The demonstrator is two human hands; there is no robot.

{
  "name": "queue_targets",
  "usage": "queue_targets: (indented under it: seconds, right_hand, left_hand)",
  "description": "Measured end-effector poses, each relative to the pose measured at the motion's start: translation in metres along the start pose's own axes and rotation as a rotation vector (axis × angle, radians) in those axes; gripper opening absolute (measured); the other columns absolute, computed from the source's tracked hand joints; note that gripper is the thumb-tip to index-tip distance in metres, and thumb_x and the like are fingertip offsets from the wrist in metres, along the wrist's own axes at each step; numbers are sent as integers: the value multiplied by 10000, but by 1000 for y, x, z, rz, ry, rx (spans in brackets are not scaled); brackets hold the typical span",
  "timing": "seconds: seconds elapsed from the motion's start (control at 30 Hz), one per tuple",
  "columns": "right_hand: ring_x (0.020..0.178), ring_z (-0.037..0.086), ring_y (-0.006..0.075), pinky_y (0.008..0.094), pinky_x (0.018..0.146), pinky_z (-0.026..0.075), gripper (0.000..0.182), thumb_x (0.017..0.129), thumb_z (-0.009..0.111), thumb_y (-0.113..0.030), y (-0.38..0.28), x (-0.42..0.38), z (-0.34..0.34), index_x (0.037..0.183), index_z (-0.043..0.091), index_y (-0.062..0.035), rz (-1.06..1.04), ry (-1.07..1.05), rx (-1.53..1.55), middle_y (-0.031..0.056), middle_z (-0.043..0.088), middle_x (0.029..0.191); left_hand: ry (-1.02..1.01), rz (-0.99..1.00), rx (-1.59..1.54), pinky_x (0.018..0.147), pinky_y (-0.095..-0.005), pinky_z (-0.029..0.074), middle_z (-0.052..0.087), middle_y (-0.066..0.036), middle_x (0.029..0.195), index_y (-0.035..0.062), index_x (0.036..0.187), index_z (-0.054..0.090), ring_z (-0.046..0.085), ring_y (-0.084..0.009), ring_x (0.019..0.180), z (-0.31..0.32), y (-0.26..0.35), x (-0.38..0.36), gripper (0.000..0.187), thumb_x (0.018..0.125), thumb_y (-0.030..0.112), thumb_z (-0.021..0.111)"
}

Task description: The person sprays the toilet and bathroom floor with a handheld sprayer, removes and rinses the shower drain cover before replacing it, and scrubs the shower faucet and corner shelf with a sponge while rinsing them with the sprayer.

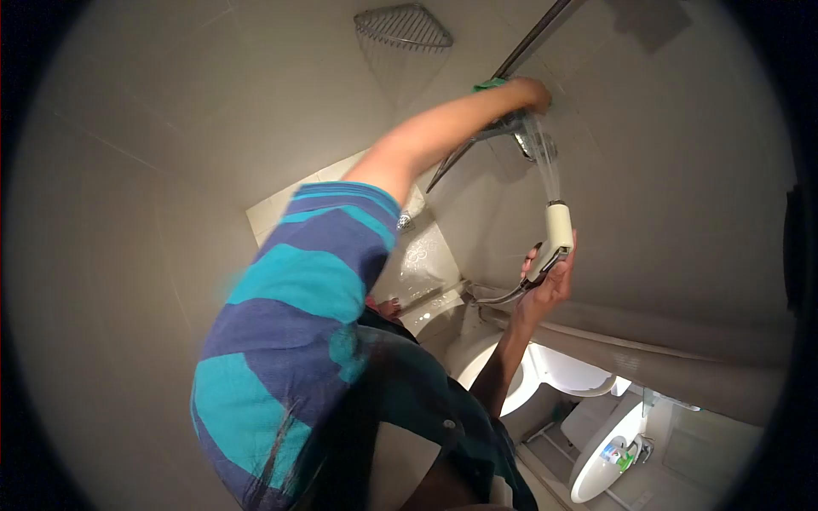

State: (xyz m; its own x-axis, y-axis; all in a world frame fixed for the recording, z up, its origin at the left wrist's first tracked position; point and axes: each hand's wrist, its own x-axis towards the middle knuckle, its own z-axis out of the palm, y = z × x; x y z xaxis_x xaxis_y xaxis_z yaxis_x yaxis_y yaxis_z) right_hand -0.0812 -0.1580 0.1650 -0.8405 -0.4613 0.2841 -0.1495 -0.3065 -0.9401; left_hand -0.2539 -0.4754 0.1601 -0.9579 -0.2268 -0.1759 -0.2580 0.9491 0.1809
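My left hand (pixel 532 94) reaches across to the shower fittings on the wall. It is closed around what looks like a green cloth (pixel 489 84), part of which shows beside the wrist; the fingertips are hidden. Just below it is a chrome shower tap (pixel 525 146) beside the metal rail (pixel 530 41). In my right hand (pixel 552 288) is a cream hand shower (pixel 558 226), its head tilted up. Streams of water run between the shower head and the area under my left hand. A metal hose (pixel 503 298) trails from the handle.
A wire corner shelf (pixel 404 27) is fixed to the tiled wall at the top. Wet floor tiles (pixel 417 260) lie below. At lower right are a white toilet (pixel 532 375) and a washbasin (pixel 588 481) with a bottle (pixel 615 452). A pale curtain (pixel 682 349) hangs at right.
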Motion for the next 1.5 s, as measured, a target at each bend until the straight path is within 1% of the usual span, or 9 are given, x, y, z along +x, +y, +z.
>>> queue_targets:
  seconds: [0.3,0.53,0.67,0.87,0.97,1.17,1.27,1.4,1.5]
  right_hand:
    - [643,518,97,190,504,387,455,877,464,-272,15,1,41,1250,386,-22,77,-122,-14,101,567,879]
    - [634,508,98,197,515,390,531,854,474,-353,52,35,117,1237,391,6,139,-243,66,77,556,848]
    - [604,500,119,225,507,397,588,849,473,-399,92,56,123,1237,369,31,108,-185,117,98,550,823]
    - [604,492,135,234,497,383,737,786,522,-494,113,72,120,1224,357,75,234,-121,50,106,540,805]
    - [611,511,133,242,506,391,673,805,489,-496,111,71,129,1189,425,53,208,-50,-75,90,567,799]
    - [596,499,134,242,504,389,663,809,450,-528,113,59,142,1191,446,14,188,109,-151,69,544,724]
    - [573,487,125,239,500,384,684,796,477,-529,112,58,147,1185,445,32,250,131,-142,68,540,715]
    - [563,480,116,241,495,376,694,769,531,-516,111,67,149,1178,452,39,323,204,-121,64,544,718]
    - [568,483,116,233,498,375,686,777,524,-511,120,64,135,1185,446,35,292,189,-145,61,548,712]
  left_hand:
    - [406,-147,-383,708,-399,460,621,-132,892,63,888,641,592,-277,836,24,-43,-27,436,601,391,639]
    - [795,-435,-1752,599,-274,476,580,-81,779,-9,915,571,562,-170,709,23,-175,-76,319,741,249,639]
    - [770,-120,-1831,865,-359,400,534,-94,1062,0,1158,428,515,-211,948,-18,-242,-96,530,847,430,438]
    - [-85,244,-345,1021,-333,183,307,-128,1337,60,1312,262,299,-263,1217,56,-352,-11,633,862,499,330]
    - [281,404,-380,986,-324,259,416,-127,1263,87,1229,424,396,-255,1153,87,-390,37,520,863,452,371]
    - [-1,79,-338,884,-360,381,537,-104,1127,117,1145,520,489,-266,1063,32,-359,4,405,780,285,574]
    - [54,343,-559,811,-365,424,581,-110,1024,74,1076,553,551,-282,936,28,-349,-27,410,714,240,649]
    - [827,239,-360,770,-362,432,592,-147,943,33,936,585,571,-289,870,60,-377,45,324,652,158,683]
    - [723,44,-471,749,-352,435,597,-143,924,33,917,596,575,-282,858,75,-367,57,305,644,140,681]
